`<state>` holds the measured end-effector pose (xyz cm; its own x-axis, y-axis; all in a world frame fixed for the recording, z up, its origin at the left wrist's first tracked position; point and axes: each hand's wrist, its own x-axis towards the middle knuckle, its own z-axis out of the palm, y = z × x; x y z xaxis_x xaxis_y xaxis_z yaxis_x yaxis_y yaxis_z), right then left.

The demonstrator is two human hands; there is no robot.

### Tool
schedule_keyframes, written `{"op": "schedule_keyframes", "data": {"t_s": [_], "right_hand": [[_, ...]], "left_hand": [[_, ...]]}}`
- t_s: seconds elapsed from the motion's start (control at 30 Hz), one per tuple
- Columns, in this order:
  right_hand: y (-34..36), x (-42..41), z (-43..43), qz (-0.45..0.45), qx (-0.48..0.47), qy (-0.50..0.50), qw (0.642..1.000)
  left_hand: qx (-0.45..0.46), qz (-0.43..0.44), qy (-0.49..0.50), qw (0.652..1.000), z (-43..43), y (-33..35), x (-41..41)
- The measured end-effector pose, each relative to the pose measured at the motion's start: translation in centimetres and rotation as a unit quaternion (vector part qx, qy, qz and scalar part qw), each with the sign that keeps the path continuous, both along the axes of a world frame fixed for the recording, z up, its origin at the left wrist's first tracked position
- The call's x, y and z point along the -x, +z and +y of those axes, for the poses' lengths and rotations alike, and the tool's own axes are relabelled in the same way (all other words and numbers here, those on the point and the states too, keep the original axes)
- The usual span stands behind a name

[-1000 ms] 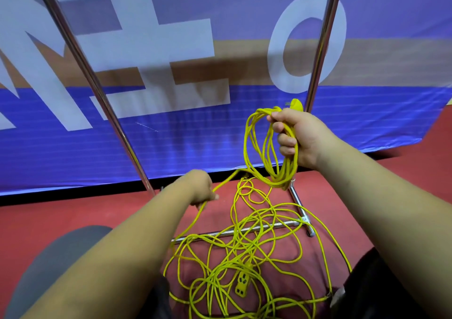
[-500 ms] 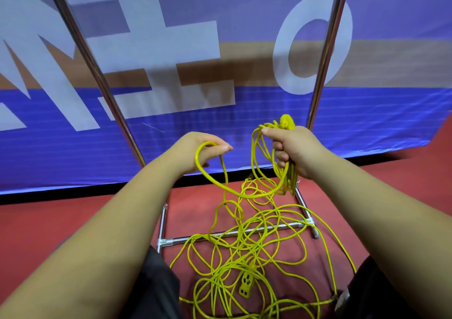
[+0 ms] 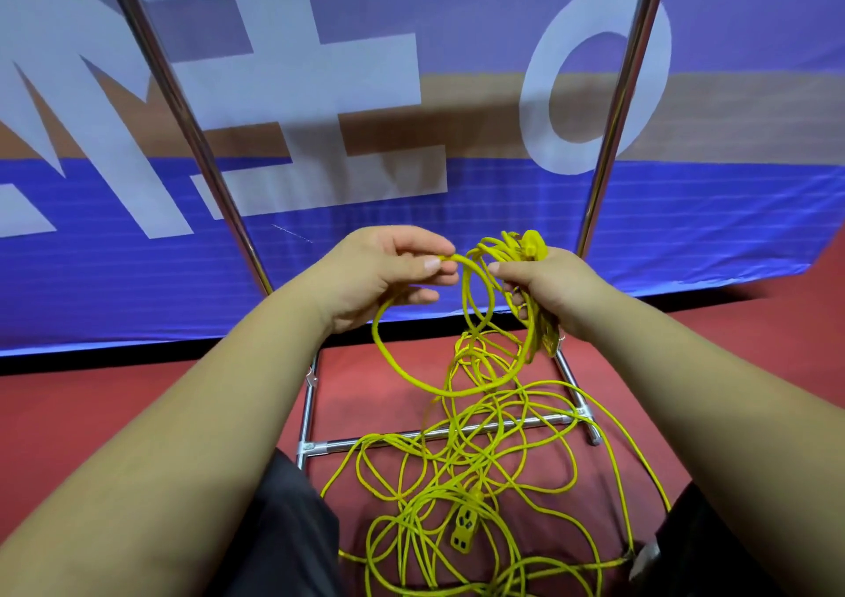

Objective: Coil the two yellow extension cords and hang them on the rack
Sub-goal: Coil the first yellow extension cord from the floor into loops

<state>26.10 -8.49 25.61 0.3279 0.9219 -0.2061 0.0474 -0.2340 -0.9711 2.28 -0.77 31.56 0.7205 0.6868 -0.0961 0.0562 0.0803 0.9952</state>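
My right hand (image 3: 544,285) grips a bunch of coiled loops of yellow extension cord (image 3: 526,322), with a yellow plug (image 3: 532,244) sticking up above the fist. My left hand (image 3: 379,271) pinches a fresh loop of the same cord (image 3: 393,358) between thumb and fingers, right beside the coil. The loose remainder lies in a tangled heap (image 3: 462,496) on the red floor, with a yellow socket end (image 3: 465,533) in it. The metal rack (image 3: 608,139) stands just behind, its base bars under the tangle.
The rack's left upright (image 3: 183,107) slants up in front of a blue banner (image 3: 366,139) with large white letters. The rack's base crossbar (image 3: 434,434) lies on the red floor. My dark-clothed knees (image 3: 283,528) flank the heap at the bottom.
My left hand has risen from low over the floor, bringing a new loop of cord up beside the coil. My right hand has dropped slightly, still holding the coil.
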Motion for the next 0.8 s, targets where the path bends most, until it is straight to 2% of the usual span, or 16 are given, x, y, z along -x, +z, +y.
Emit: {"op": "schedule_keyframes", "data": {"t_s": [0.13, 0.23, 0.43, 0.63, 0.73, 0.8], "right_hand": [[-0.2, 0.6, -0.1, 0.04, 0.004, 0.042, 0.998], [0.1, 1.7, -0.5, 0.117, 0.021, 0.113, 0.986], [0.7, 3.2, -0.7, 0.182, 0.043, 0.152, 0.971], [0.3, 3.9, -0.7, 0.216, 0.005, 0.214, 0.953], [0.2, 4.1, -0.5, 0.232, -0.017, 0.226, 0.946], [0.4, 4.1, -0.4, 0.252, -0.014, 0.196, 0.948]], "left_hand": [[0.028, -0.133, 0.036, 0.99, 0.4, 0.6, 0.1], [0.06, -0.158, 0.074, 0.983, 1.0, 0.0, 0.1], [0.046, -0.081, 0.165, 0.982, 3.1, -2.2, 0.2], [0.037, -0.033, 0.201, 0.978, 3.8, -3.3, -0.1], [-0.03, 0.051, 0.204, 0.977, 4.3, -3.8, 0.4], [-0.082, 0.107, 0.202, 0.97, 4.8, -4.2, 0.8]]}}
